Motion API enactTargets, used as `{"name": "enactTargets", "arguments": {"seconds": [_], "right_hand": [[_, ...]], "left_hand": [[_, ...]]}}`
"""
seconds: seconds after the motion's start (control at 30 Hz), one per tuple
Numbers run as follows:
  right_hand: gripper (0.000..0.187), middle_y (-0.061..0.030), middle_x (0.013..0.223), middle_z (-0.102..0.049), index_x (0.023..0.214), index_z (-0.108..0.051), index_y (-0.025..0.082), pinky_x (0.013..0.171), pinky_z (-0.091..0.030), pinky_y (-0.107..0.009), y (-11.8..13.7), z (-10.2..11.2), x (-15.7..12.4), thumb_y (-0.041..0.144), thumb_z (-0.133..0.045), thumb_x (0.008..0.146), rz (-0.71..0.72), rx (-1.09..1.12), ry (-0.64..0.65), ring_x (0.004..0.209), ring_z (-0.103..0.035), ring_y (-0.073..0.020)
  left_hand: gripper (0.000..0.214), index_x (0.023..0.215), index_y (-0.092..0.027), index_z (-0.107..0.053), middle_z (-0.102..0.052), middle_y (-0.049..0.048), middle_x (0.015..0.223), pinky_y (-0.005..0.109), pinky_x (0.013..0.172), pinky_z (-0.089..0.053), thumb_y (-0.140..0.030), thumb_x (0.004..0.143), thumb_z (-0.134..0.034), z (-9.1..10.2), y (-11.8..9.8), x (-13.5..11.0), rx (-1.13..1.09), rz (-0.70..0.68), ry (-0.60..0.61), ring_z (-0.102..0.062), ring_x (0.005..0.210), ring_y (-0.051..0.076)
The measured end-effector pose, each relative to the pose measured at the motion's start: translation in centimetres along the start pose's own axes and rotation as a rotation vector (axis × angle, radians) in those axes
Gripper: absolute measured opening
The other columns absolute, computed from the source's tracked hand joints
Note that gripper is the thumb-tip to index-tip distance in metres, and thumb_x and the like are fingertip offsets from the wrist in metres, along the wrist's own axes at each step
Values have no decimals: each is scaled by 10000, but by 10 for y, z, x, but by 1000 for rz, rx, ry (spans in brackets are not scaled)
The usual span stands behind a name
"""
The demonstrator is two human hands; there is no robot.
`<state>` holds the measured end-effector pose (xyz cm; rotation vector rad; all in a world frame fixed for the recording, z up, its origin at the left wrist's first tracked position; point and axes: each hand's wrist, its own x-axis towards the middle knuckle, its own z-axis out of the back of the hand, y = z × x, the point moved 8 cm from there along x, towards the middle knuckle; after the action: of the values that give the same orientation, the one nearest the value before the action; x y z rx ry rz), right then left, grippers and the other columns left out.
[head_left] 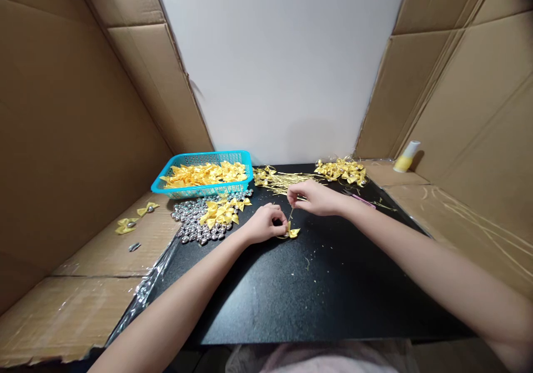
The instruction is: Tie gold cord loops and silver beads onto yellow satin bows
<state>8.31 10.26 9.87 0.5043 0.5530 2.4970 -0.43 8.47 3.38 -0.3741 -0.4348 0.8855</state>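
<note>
Near the middle of the black table [266,301], my left hand [266,224] pinches a small yellow ribbon bow [293,232] close to the tabletop. Its fingers cover part of the bow. Just above and to the right, my right hand [308,196] is closed on a thin yellow cord [291,213] that runs down to the bow. Beyond the right hand lies a bundle of straight yellow cords [287,182]. Left of my left hand, several loose yellow bows [220,211] rest on a spread of silver beads [191,217].
A blue basket [202,191] of yellow bows stands at the back left. More bows with cords [342,171] are heaped at the back right, near pink-handled scissors [361,200]. A thread cone [407,156] stands on the right cardboard. Two beaded bows [126,226] lie on the left cardboard.
</note>
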Motion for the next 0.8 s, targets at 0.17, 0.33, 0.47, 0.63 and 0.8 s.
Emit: {"name": "enactTargets", "arguments": {"seconds": [0.17,0.33,0.47,0.63,0.8], "right_hand": [[188,5,720,-622,713,-581,154,674,-382,-229,1,3,1,-26,-531,723,2,-6,-26,695,-547,-124],[179,-5,727,-633,717,-593,150,679,-390,-229,3,6,2,-18,-534,735,-4,-35,-23,707,-556,-130],[132,-56,855,-691,822,-650,147,744,-399,-277,-3,2,0,51,-567,784,-72,-166,63,808,-599,-174],[239,-95,953,-715,884,-704,165,883,-336,-407,-22,-16,-13,41,-516,805,-252,-372,317,956,-615,-257],[225,-83,941,-709,890,-700,160,783,-390,-307,-23,-21,-18,91,-494,833,-282,-300,374,875,-616,-213]], "left_hand": [[74,673,-166,-686,-611,10,703,259,729,-373,-192,737,-661,-1,-1,0,8,-9,9,-514,733,155],[64,670,-164,-678,-616,7,707,256,731,-373,-178,731,-663,-2,-3,1,11,-19,13,-516,737,154],[62,667,-162,-670,-620,3,708,253,738,-376,-169,728,-664,-1,-5,1,8,-29,17,-521,727,147],[72,669,-153,-669,-628,11,716,254,747,-378,-161,739,-655,-1,-5,1,7,-39,19,-525,719,142],[73,667,-159,-669,-627,3,713,254,745,-375,-175,738,-661,-2,-6,2,15,-50,30,-528,707,136]]}}
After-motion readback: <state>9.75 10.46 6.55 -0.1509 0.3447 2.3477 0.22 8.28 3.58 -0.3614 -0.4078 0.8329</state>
